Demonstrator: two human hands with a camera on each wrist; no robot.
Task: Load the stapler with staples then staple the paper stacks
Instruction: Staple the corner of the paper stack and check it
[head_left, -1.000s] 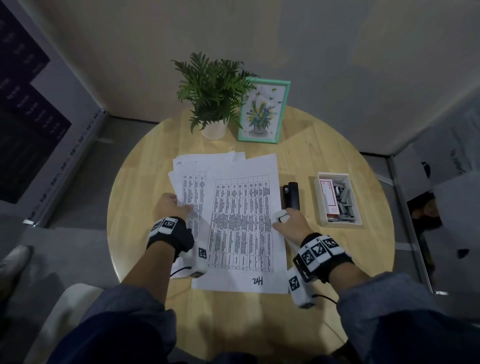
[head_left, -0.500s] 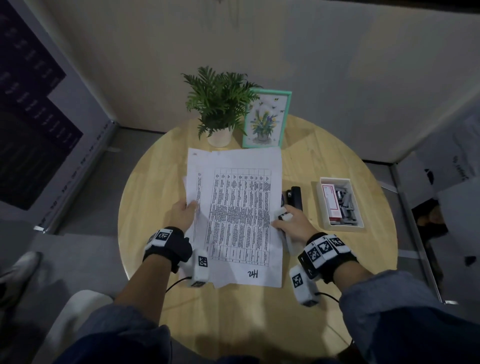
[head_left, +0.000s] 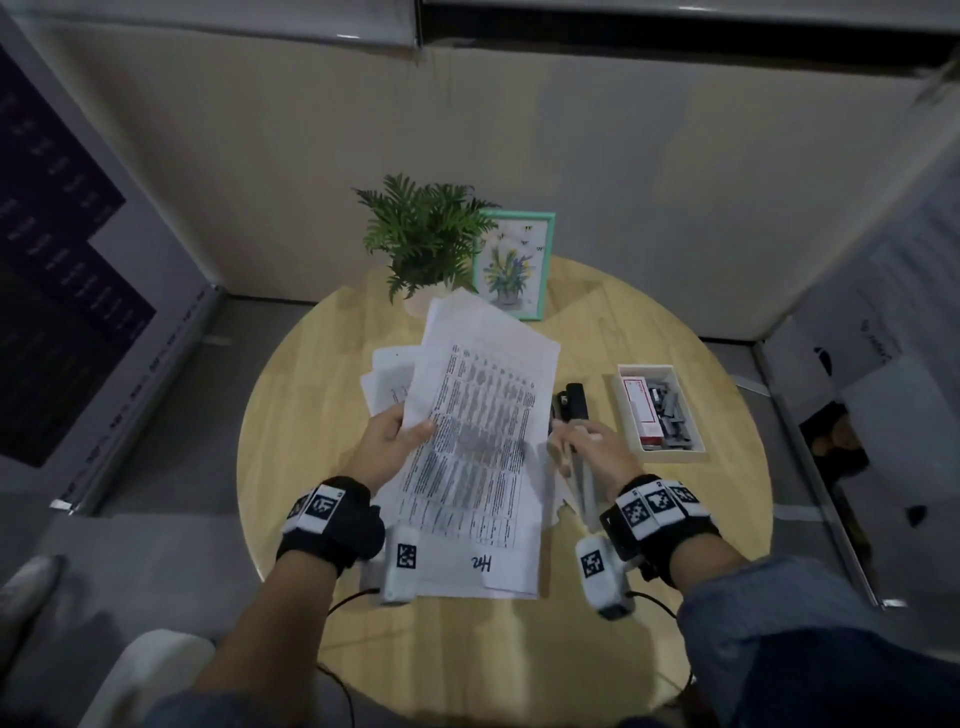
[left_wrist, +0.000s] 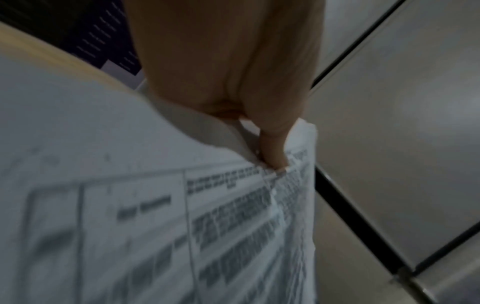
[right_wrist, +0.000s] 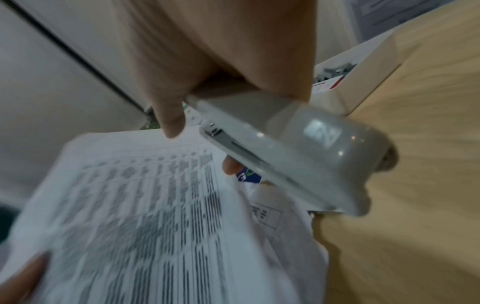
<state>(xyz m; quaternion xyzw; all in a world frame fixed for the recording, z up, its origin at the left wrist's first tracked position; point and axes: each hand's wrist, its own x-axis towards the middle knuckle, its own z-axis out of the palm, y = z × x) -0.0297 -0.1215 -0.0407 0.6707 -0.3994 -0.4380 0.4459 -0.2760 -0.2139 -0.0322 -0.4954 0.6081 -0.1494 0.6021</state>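
Two hands engaged, neither one spread flat: left hand (head_left: 387, 452) pinching the printed paper stack (head_left: 478, 431) at its left edge, thumb on top and fingers beneath, far end of the stack raised off the round wooden table (head_left: 311, 415); right hand (head_left: 592, 452) curled round a light grey stapler (right_wrist: 285, 144) just beside the right edge of the stack, mouth end pointing away from the wrist. Likely faults from this point: fanning or skewing of the sheets through a one-sided pinch on a limp stack, giving a staple through only part of it; mixing of the held stack with the loose sheets (head_left: 387, 379) under and beside it; a dry press without a loaded magazine, no loading being confirmed by any view; a knock against the black stapler (head_left: 574, 402) or the white tray (head_left: 647, 368) close by on the right during the swing toward the paper. Staple strips (head_left: 672, 410) and a red-and-white staple box (head_left: 644, 410) lying in that tray, apparently untouched. Hidden or unclear: fingers of the left hand under the paper; magazine contents of the grey stapler; number of sheets in the grip; text of the printout, blurred in both wrist views; lower stapler body in the head view, largely masked by the hand and wrist strap. Potted plant (head_left: 426, 234) and framed picture (head_left: 511, 265) at the far rim, well apart from the work.
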